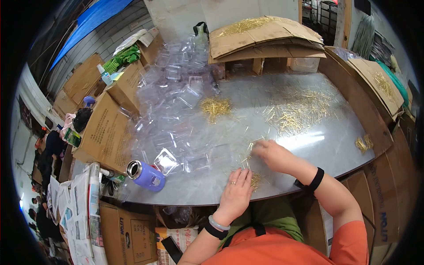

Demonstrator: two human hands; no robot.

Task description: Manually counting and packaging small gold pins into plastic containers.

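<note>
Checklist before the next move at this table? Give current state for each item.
1. Both hands in view: ok. Left hand and right hand are both visible.
2. Right-hand hold confirmed: cannot tell. Its fingertips are blurred.
3. Loose gold pieces gathered: not ok. They lie spread over the right part of the table.
4. Clear plastic containers sorted: not ok. They lie jumbled on the left.
5. Purple bottle closed: not ok. Its mouth is open.
6. Purple bottle apart from both hands: ok. There is a gap between it and the left hand.
</note>
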